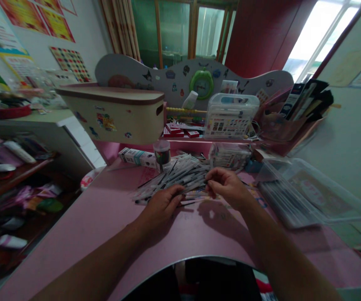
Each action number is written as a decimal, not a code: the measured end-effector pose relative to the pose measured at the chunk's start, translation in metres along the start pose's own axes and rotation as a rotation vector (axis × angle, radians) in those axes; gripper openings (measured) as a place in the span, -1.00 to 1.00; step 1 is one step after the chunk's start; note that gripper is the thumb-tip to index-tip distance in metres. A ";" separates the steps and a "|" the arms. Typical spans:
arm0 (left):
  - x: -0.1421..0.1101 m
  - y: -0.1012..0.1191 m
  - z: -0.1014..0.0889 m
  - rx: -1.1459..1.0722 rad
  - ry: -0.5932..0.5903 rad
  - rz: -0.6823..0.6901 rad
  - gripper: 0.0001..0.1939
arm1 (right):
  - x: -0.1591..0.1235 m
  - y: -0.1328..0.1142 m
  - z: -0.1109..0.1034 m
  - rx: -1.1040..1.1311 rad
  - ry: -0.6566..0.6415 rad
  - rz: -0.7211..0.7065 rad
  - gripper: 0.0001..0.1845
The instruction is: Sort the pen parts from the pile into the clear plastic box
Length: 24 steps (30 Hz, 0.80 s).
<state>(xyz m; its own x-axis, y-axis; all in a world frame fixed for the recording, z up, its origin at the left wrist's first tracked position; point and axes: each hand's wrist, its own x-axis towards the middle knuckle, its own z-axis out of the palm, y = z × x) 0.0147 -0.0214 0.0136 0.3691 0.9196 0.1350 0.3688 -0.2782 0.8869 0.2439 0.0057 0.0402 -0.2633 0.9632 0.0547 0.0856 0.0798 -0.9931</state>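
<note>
Bare forearms (105,253) enter from the bottom of the head view, above dark-clothed legs (227,280) and the curved edge of a smooth pink bench (108,228). Left hand (164,202): thumb and fingers pressed together on a slim pen (194,188), at the near side of a loose pile of pens (186,171). Right hand (224,184): thumb and fingertips pinching what appears to be that pen's dark end. Good practice, in judgement: hold the barrel steady low over the bench, pinch lightly at the tip, and keep wrists clear of the pile, since round sticks roll readily.

Materials: straight, thin, mostly translucent barrels with dark portions, crossing at mixed angles. Behind stand a translucent cup (162,154) and a printed carton (136,157). At right sits a clear, rigid-looking plastic box (346,205); its contents are indistinct.
</note>
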 end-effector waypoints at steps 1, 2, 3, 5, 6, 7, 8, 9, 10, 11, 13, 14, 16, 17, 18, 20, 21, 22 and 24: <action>0.000 0.000 -0.001 0.019 -0.007 0.007 -0.77 | 0.000 0.001 0.001 0.046 0.016 -0.023 -0.82; 0.000 0.001 -0.001 0.034 -0.018 0.012 -0.77 | 0.000 0.002 0.002 0.070 0.022 -0.033 -0.81; 0.000 0.001 -0.002 0.044 -0.026 0.015 -0.77 | 0.000 0.003 0.004 0.080 0.023 -0.035 -0.81; 0.000 0.001 -0.002 0.053 -0.037 0.019 -0.78 | 0.001 0.006 0.006 0.082 0.011 -0.026 -0.82; 0.001 0.001 -0.003 0.055 -0.040 0.020 -0.78 | 0.001 0.007 0.006 0.080 0.006 -0.021 -0.83; 0.001 0.000 -0.003 0.058 -0.043 0.022 -0.78 | 0.001 0.007 0.007 0.078 0.002 -0.018 -0.83; 0.001 0.000 -0.003 0.064 -0.046 0.025 -0.78 | 0.001 0.008 0.007 0.075 -0.001 -0.015 -0.83; 0.001 0.000 -0.003 0.071 -0.048 0.028 -0.78 | 0.001 0.008 0.007 0.075 -0.003 -0.015 -0.83; 0.001 0.000 -0.003 0.081 -0.051 0.032 -0.77 | 0.001 0.009 0.007 0.075 -0.008 -0.016 -0.83; 0.002 0.000 -0.003 0.091 -0.051 0.035 -0.77 | 0.001 0.009 0.007 0.075 -0.012 -0.018 -0.83; 0.002 0.000 -0.003 0.108 -0.049 0.038 -0.76 | 0.002 0.009 0.006 0.070 -0.015 -0.024 -0.83; 0.002 0.000 -0.003 0.114 -0.049 0.037 -0.76 | 0.002 0.010 0.006 0.062 -0.013 -0.026 -0.84; 0.002 -0.001 -0.003 0.124 -0.050 0.034 -0.77 | 0.002 0.010 0.006 0.036 -0.001 -0.028 -0.85; 0.002 -0.001 -0.003 0.130 -0.051 0.033 -0.77 | 0.002 0.010 0.006 0.019 0.005 -0.031 -0.85; 0.003 -0.001 -0.003 0.136 -0.049 0.034 -0.77 | 0.002 0.010 0.006 0.000 0.009 -0.036 -0.86; 0.003 -0.002 -0.003 0.144 -0.042 0.038 -0.77 | 0.002 0.010 0.007 -0.028 0.015 -0.049 -0.86; 0.003 -0.002 -0.003 0.145 -0.041 0.040 -0.77 | 0.001 0.009 0.007 -0.038 0.018 -0.056 -0.86; 0.002 -0.002 -0.003 0.146 -0.041 0.043 -0.77 | 0.001 0.009 0.007 -0.045 0.018 -0.060 -0.86; 0.002 -0.002 -0.003 0.151 -0.040 0.048 -0.77 | 0.001 0.008 0.007 -0.048 0.007 -0.059 -0.86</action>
<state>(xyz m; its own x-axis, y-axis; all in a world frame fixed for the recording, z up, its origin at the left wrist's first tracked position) 0.0120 -0.0177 0.0132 0.4223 0.8931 0.1553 0.4730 -0.3633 0.8027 0.2379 0.0056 0.0317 -0.2629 0.9581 0.1136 0.1163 0.1484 -0.9821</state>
